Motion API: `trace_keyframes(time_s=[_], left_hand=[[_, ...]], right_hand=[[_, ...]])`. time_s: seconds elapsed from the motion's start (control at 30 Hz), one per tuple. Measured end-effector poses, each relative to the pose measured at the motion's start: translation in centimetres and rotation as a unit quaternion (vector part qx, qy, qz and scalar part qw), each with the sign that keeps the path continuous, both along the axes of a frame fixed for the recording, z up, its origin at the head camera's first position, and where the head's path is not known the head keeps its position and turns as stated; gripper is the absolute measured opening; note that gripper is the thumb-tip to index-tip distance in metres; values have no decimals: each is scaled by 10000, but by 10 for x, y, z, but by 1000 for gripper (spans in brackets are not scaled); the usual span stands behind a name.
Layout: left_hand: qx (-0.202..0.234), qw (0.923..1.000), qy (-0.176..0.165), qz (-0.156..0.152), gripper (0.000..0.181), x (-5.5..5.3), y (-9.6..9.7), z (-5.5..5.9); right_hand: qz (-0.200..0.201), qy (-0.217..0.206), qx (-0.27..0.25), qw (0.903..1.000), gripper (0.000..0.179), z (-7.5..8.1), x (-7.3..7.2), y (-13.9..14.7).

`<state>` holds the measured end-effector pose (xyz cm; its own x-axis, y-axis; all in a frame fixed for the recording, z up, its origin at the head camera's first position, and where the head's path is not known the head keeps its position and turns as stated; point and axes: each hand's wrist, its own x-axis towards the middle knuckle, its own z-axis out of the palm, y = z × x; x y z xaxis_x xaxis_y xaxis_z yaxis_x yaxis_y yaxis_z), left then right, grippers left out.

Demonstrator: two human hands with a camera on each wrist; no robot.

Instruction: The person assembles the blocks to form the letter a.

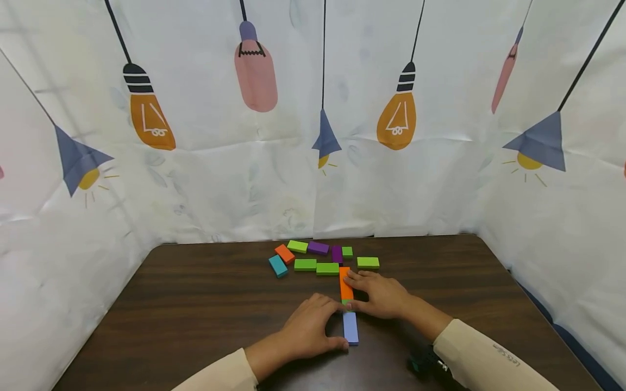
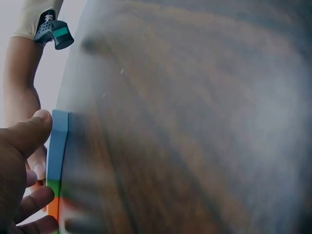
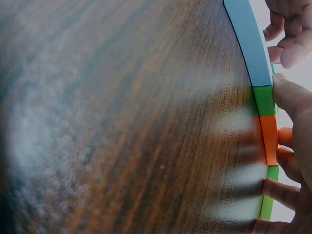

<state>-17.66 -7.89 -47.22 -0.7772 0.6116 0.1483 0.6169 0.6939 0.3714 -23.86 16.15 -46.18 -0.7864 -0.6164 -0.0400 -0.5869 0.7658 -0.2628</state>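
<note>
A lengthwise row of flat blocks lies on the brown table: a light blue block (image 1: 351, 329) nearest, a short green block (image 3: 264, 100) after it, then an orange block (image 1: 345, 290). My left hand (image 1: 309, 327) is along the row's left side, thumb at the near end of the blue block and fingertips by the green one. From the right, my right hand (image 1: 383, 296) reaches over with fingertips on the orange block and thumb beside the green block. The fingers of both hands are extended, partly covering the green block in the head view.
Beyond the row lie several loose blocks: green blocks (image 1: 327, 269), purple ones (image 1: 318, 248), a teal block (image 1: 278, 266) and another orange block (image 1: 285, 253). A lamp-patterned white curtain (image 1: 293, 190) surrounds the table (image 1: 220, 304). A dark wrist device (image 2: 54, 34) shows at the right sleeve.
</note>
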Motion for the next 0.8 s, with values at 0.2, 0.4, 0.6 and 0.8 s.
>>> trace_keyframes(time_s=[0.2,0.4,0.6,0.8], left_hand=[[4,9998,-21,214,59,-8,-10,4],[-20,9984,109,548,51,-17,-24,7],[151,9943,403,978,48,-28,-41,5],[260,9868,659,1459,47,-40,-58,5]], right_hand=[[1,-58,-61,10000,74,-1,0,1],[-10,-10,-17,10000,75,0,0,1],[-16,-51,-31,10000,75,0,0,2],[14,-78,-12,10000,74,-1,-1,1]])
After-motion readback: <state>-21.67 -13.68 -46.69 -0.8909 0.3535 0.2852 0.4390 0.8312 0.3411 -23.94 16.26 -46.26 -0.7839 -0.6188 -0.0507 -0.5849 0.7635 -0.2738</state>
